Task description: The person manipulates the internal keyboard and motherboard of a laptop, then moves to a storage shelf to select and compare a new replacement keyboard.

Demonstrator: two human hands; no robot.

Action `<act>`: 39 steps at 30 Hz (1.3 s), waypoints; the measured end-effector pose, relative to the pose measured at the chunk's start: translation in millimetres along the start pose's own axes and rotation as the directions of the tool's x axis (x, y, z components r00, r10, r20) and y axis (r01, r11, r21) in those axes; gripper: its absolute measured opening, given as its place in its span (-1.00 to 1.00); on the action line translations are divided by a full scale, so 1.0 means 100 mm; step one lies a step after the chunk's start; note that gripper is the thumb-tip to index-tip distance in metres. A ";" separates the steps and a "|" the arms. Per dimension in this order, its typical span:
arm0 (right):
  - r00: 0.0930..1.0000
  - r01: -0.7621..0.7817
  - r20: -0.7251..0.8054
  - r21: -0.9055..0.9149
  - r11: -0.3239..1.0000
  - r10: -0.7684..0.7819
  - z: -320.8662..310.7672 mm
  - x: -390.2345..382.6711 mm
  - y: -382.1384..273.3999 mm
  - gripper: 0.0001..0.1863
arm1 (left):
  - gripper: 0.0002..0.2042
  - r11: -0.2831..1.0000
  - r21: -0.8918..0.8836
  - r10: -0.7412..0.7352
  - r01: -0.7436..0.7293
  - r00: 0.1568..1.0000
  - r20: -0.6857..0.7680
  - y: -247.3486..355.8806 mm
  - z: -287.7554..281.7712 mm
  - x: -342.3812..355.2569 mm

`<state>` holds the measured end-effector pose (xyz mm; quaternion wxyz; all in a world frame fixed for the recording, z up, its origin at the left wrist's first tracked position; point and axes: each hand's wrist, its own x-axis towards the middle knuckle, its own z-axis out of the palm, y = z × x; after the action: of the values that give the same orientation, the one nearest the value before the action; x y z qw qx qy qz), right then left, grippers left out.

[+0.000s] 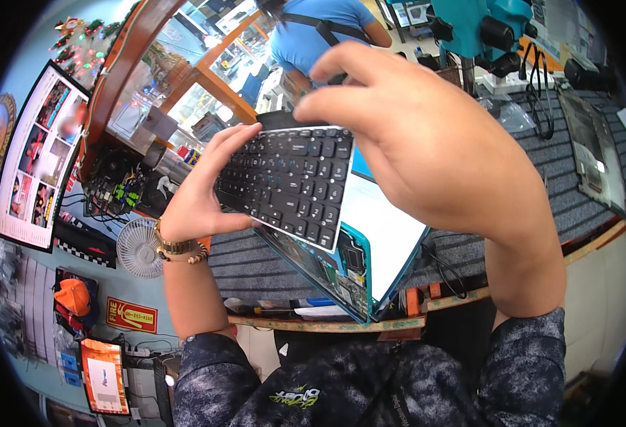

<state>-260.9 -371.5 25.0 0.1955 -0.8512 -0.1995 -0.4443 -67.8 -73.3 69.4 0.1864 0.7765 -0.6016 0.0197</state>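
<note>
Print shows on the black keyboard, red sign and dark shirt.

The keyboard is above the laptop, with the left hand around its left end and the right hand over its upper right corner. The laptop lies on the worktop near its front edge. To the right, cables lie on the worktop, and farther right lies a flat panel. Behind the hands, a person is beyond the worktop, left of a machine. At left, a fan stands beside the left wrist; a monitor is farther left.
</note>
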 end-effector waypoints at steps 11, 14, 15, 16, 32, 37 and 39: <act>0.988 -0.092 0.131 0.050 0.994 0.085 -0.01 0.00 0.00 -0.60 | 0.20 0.999 -0.038 0.023 -0.022 1.000 0.019 0.02 -0.03 -0.02; 0.989 -0.082 0.124 0.056 0.995 0.075 0.04 -0.01 0.01 -0.60 | 0.19 0.999 -0.042 0.028 -0.027 0.999 0.021 0.01 -0.03 -0.01; 0.989 -0.084 0.124 0.056 0.995 0.076 0.04 -0.01 0.00 -0.60 | 0.19 0.999 -0.035 0.034 -0.033 0.999 0.023 0.02 -0.04 -0.01; 0.990 -0.081 0.119 0.046 0.996 0.075 0.04 -0.01 -0.01 -0.60 | 0.19 0.999 -0.027 0.040 -0.039 0.999 0.025 0.02 -0.04 0.00; 0.988 -0.087 0.141 0.144 0.986 0.067 -0.07 0.07 0.02 -0.72 | 0.20 0.999 -0.015 0.031 -0.031 0.999 0.027 0.02 -0.03 -0.01; 0.984 -0.107 0.156 0.157 0.982 0.083 -0.07 0.04 0.05 -0.75 | 0.21 0.999 -0.019 -0.032 0.032 0.999 0.009 0.04 0.00 -0.02; 0.982 -0.118 0.165 0.154 0.981 0.092 -0.06 0.04 0.03 -0.75 | 0.21 0.999 -0.014 -0.030 0.030 0.999 0.013 0.04 -0.01 -0.03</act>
<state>-261.3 -376.5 30.6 0.2713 -0.8740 -0.2047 -0.3473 -72.5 -71.4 70.5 0.1882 0.7843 -0.5911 0.0079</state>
